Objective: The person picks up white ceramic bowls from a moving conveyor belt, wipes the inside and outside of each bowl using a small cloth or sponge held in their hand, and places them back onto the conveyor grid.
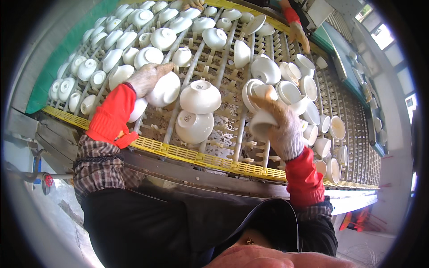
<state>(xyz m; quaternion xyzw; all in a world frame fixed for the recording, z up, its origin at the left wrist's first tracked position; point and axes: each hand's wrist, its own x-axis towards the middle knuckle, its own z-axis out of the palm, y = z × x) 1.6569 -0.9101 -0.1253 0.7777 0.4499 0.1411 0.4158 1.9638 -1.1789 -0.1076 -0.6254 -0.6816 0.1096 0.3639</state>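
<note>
My left hand [147,80], in a pale work glove with a red cuff, rests on a white ceramic bowl [164,90] lying tilted on the pegged rack of a conveyor [224,117]. Its thumb side lies along the bowl's upper edge. My right hand [285,127], in a tan and grey glove, is around a small white cup [263,125], its fingers reaching over a group of bowls [253,93]. Between my hands two upside-down bowls [200,97] overlap, one partly on the other. Rows of upside-down bowls [163,38] fill the left side; cups and bowls [336,128] stand tipped at the right.
A yellow slotted edge strip [207,160] borders the near side. At the far side are a co-worker's gloved hand [298,35] and another gloved hand [193,4]. A second belt [360,87] with dishes runs at right. A red valve handle [48,180] is at lower left.
</note>
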